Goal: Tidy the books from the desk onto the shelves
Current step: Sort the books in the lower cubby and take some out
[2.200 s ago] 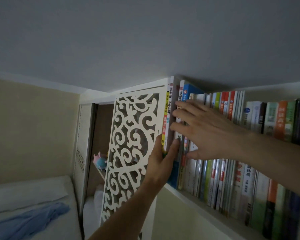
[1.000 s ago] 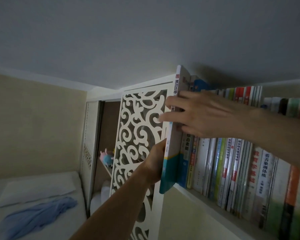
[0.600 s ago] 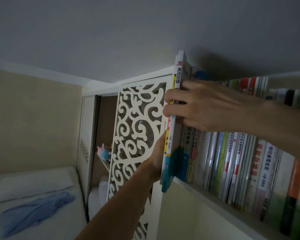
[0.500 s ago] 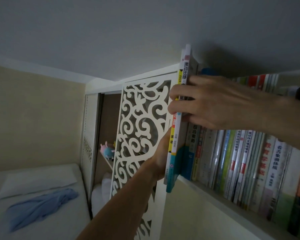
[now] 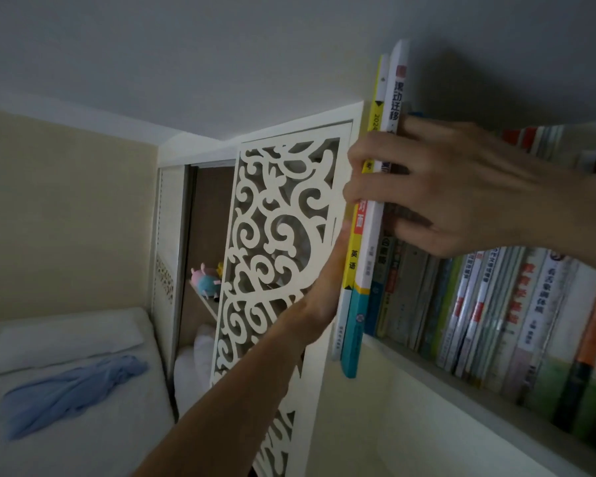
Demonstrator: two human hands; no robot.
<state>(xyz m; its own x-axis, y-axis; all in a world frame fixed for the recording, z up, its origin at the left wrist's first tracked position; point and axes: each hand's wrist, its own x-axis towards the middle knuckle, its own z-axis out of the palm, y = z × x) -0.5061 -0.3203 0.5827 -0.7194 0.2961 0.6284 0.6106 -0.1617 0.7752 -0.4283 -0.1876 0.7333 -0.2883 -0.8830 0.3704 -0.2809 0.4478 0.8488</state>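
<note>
Since half a second ago two books have risen, poking above the shelf at 12 o'clock, right hand gripping their spines, left hand flat-fingered bracing them to slot beside the row.

White shelf, upright books packed along it, spines out

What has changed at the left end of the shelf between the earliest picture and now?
The two end books have risen above the row and jut past the shelf edge. The right hand now grips them; earlier it lay flat. The left hand still presses their side.
</note>
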